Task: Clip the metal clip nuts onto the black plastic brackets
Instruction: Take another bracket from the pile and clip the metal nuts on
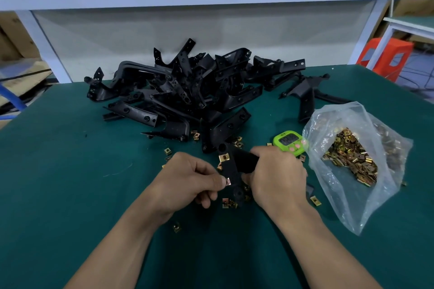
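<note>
While our right hand [274,171] grips the black bracket [234,164] above the bench [70,148], our left hand [187,178] pinches a clip nut [227,181] against its edge; a second clip nut [223,157] already sits higher up. We judge the next move needs a square push home. Loose nuts [167,151], a green timer [290,142], the nut bag [328,119] and the bracket pile [187,87] crowd near.

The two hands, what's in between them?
A black bracket, which the right hand grips; the left hand pinches a clip nut against it. The head view shows it.
</note>
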`<state>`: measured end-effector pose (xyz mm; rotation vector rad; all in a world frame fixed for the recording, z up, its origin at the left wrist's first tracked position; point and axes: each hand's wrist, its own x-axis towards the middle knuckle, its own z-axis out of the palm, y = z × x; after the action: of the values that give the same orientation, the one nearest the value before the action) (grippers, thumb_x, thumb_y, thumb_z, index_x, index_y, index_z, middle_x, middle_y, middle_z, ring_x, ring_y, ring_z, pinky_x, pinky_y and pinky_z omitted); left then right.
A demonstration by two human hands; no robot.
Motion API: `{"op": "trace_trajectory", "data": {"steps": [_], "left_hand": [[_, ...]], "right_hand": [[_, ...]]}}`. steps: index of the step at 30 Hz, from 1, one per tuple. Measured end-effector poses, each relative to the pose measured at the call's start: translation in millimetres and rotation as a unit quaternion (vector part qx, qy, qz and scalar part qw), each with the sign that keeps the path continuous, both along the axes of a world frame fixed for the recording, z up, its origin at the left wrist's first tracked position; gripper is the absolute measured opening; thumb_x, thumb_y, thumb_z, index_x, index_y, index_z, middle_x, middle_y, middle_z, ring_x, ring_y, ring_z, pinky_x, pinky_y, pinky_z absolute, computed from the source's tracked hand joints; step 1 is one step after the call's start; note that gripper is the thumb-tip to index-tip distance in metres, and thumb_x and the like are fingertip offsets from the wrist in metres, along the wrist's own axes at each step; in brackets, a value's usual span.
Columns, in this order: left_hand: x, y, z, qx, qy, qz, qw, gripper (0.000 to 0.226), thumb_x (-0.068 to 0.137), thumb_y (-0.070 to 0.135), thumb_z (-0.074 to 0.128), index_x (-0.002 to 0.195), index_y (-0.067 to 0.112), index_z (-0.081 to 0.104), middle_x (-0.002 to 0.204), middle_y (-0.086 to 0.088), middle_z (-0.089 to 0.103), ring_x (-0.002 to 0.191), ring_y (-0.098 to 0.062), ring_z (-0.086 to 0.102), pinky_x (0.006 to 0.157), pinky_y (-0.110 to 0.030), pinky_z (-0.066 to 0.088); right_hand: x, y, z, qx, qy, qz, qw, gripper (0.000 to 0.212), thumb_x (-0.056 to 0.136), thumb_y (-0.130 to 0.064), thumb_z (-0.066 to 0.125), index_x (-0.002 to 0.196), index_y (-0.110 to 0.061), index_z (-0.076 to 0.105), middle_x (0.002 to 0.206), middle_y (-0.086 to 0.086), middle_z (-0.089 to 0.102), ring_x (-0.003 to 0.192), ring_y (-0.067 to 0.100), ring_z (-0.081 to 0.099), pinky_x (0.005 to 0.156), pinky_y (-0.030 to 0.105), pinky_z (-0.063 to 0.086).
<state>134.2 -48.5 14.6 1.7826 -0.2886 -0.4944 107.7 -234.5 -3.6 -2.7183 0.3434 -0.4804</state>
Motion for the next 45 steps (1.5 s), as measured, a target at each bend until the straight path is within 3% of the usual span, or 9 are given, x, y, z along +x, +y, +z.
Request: {"op": "trace_trajectory", "data": {"steps": [6,13,17,23,29,33,37,42,45], "left_hand": [[-9,-14,-1,-0.103,0.01,0.087,0.991,0.03,0.088,0.01,0.075,0.059,0.016,0.074,0.057,-0.007,0.063,0.046,-0.016,0.055,0.05,-0.023,0.047],[-18,-29,-4,-0.107,-0.023,0.138,0.984,0.028,0.087,0.017,0.078,0.059,0.018,0.075,0.054,-0.004,0.063,0.042,-0.014,0.053,0.045,-0.023,0.043],[-19,-36,-1,-0.189,0.074,0.156,0.967,0.042,0.087,0.048,0.068,0.058,0.019,0.074,0.056,-0.006,0.059,0.043,-0.015,0.048,0.045,-0.023,0.043],[-14,-36,-7,-0.298,0.155,0.126,0.933,0.04,0.083,0.043,0.062,0.071,0.008,0.078,0.075,-0.018,0.065,0.053,-0.021,0.055,0.05,-0.027,0.05],[-13,-28,-10,-0.252,0.063,0.032,0.965,0.014,0.082,0.017,0.073,0.069,0.011,0.075,0.072,-0.01,0.062,0.06,-0.015,0.053,0.061,-0.021,0.049],[-12,-27,-10,-0.25,0.05,0.057,0.965,0.016,0.076,0.019,0.084,0.071,0.006,0.075,0.071,-0.012,0.064,0.06,-0.014,0.055,0.058,-0.019,0.048],[-13,-28,-10,-0.245,0.054,0.121,0.96,0.016,0.075,0.024,0.077,0.075,0.009,0.079,0.076,-0.013,0.07,0.065,-0.015,0.063,0.061,-0.022,0.053],[-11,-36,-19,-0.157,-0.01,0.264,0.952,0.024,0.094,0.013,0.07,0.078,0.025,0.082,0.076,-0.002,0.077,0.067,-0.011,0.069,0.062,-0.021,0.056],[-14,-36,-17,-0.146,-0.056,0.227,0.961,0.012,0.094,0.02,0.071,0.084,0.018,0.078,0.078,-0.001,0.073,0.073,-0.011,0.063,0.07,-0.024,0.053]], "right_hand": [[-2,1,2,0.022,-0.008,-0.017,1.0,0.036,0.076,-0.022,0.077,0.065,-0.024,0.044,0.056,-0.011,0.036,0.054,0.023,0.038,0.059,0.031,0.033],[-1,6,0,0.029,-0.005,-0.009,1.0,0.02,0.078,-0.016,0.068,0.073,-0.023,0.05,0.061,-0.007,0.042,0.066,0.033,0.048,0.06,0.033,0.036],[-1,5,3,0.096,-0.024,-0.008,0.995,0.011,0.075,-0.021,0.074,0.079,-0.021,0.063,0.061,-0.006,0.049,0.067,0.033,0.055,0.061,0.034,0.04],[-5,1,9,0.142,-0.051,-0.008,0.989,0.016,0.074,-0.016,0.071,0.075,-0.029,0.061,0.055,-0.013,0.045,0.054,0.017,0.039,0.059,0.031,0.035],[-5,1,10,0.112,-0.056,-0.026,0.992,0.021,0.077,-0.01,0.074,0.077,-0.027,0.061,0.057,-0.011,0.045,0.055,0.018,0.039,0.059,0.031,0.035],[-4,4,8,0.059,-0.085,-0.029,0.994,0.021,0.078,-0.006,0.069,0.08,-0.024,0.059,0.056,-0.009,0.041,0.059,0.031,0.049,0.057,0.032,0.037],[-2,9,4,0.039,-0.107,-0.035,0.993,0.028,0.082,-0.025,0.076,0.077,-0.026,0.048,0.057,-0.01,0.042,0.056,0.026,0.042,0.057,0.033,0.033],[-6,14,0,0.083,-0.105,0.027,0.991,0.018,0.087,-0.032,0.069,0.098,-0.028,0.055,0.075,-0.007,0.061,0.068,0.026,0.058,0.063,0.036,0.048],[-7,8,8,0.132,-0.051,0.045,0.989,0.014,0.089,-0.03,0.067,0.1,-0.03,0.059,0.08,-0.005,0.066,0.076,0.027,0.063,0.069,0.04,0.053]]}}
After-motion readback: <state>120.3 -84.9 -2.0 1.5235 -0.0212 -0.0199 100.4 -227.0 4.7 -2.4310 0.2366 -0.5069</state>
